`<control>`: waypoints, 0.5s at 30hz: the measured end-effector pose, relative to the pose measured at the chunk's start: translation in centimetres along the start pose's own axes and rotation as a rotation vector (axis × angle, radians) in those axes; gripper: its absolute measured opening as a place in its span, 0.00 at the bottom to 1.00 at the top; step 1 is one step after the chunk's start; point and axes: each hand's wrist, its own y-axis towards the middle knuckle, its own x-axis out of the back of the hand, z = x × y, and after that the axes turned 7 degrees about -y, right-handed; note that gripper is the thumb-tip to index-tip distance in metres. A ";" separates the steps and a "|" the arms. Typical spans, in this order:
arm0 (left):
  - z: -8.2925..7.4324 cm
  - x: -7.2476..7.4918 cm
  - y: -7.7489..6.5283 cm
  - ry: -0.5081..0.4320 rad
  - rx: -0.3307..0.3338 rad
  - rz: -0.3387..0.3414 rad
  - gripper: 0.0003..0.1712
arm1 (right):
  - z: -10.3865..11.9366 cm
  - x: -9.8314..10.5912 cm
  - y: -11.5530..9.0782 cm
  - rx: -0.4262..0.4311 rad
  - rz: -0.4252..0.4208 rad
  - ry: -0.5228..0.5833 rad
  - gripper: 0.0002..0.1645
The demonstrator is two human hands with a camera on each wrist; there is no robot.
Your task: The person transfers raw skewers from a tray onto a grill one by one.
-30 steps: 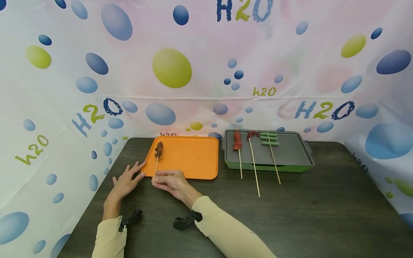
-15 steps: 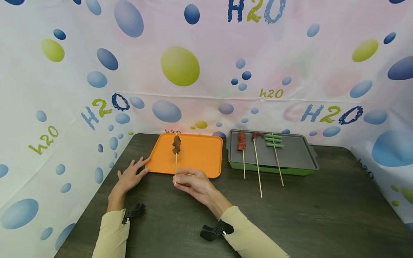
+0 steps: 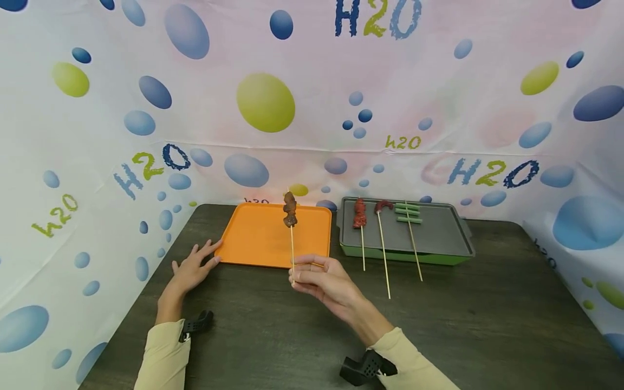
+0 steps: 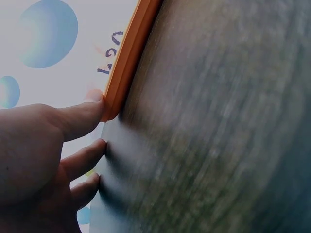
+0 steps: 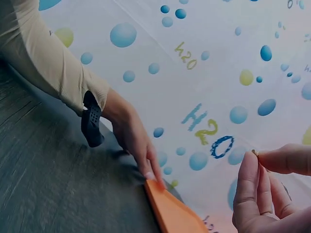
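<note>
My right hand (image 3: 324, 284) pinches the lower end of a wooden stick, part of a skewer of dark brown meat chunks (image 3: 290, 210). That skewer stands nearly upright in the head view, its meat overlapping the orange tray (image 3: 253, 233). In the right wrist view, the right hand (image 5: 267, 189) has thumb and fingertips together on the stick's end. At the tray's near left corner, my left hand (image 3: 192, 269) rests with spread, straight fingers. The left wrist view shows the left hand's thumb (image 4: 85, 116) against the tray's edge (image 4: 129, 63), other fingertips on the tabletop.
Right of the tray stands a green grill with a grey top (image 3: 443, 233). On it lie a red meat skewer (image 3: 359, 214), a curled dark red skewer (image 3: 383, 206) and a green vegetable skewer (image 3: 407, 211). Their sticks overhang the front. A patterned cloth (image 3: 312, 81) hangs behind the dark table (image 3: 273, 325).
My right hand has lifted the brown meat skewer off the tray's left side and carried it right, tilting it upright. The left hand has stayed at the tray's corner.
</note>
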 end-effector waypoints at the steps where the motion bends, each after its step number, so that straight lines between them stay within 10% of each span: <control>1: 0.0 0.1 -0.1 0.001 -0.001 -0.001 0.37 | 0.2 0.2 -0.4 0.005 -0.001 -0.005 0.27; 15: 0.2 0.0 0.0 0.011 -0.005 -0.003 0.37 | 2.7 6.0 -5.4 0.081 -0.040 -0.106 0.24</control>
